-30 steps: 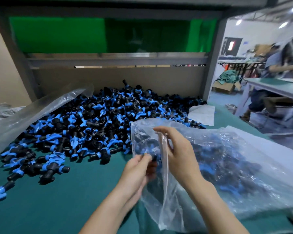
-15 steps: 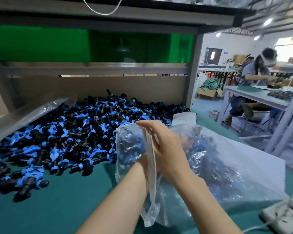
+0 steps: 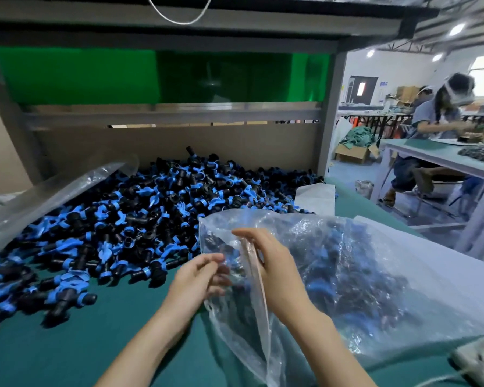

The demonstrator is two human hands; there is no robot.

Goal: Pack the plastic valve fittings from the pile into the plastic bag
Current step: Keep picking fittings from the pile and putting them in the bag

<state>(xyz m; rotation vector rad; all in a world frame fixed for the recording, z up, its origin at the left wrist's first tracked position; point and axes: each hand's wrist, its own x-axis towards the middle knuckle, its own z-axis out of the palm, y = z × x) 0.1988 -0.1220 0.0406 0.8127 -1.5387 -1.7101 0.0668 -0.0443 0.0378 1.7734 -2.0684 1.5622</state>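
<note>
Holding the plastic bag mouth, right hand pinching film, left hand at the opening, grip unclear. Pile at 10 o'clock. Thin film could slip, spilling fittings.

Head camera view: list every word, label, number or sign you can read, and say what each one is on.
No text can be read anywhere in this view.
Blue sign on the far wall: lettering too small and blurred to read.
Cardboard box on the floor: no legible print.
Plastic bag, valve fittings and green table: no markings visible.
</note>
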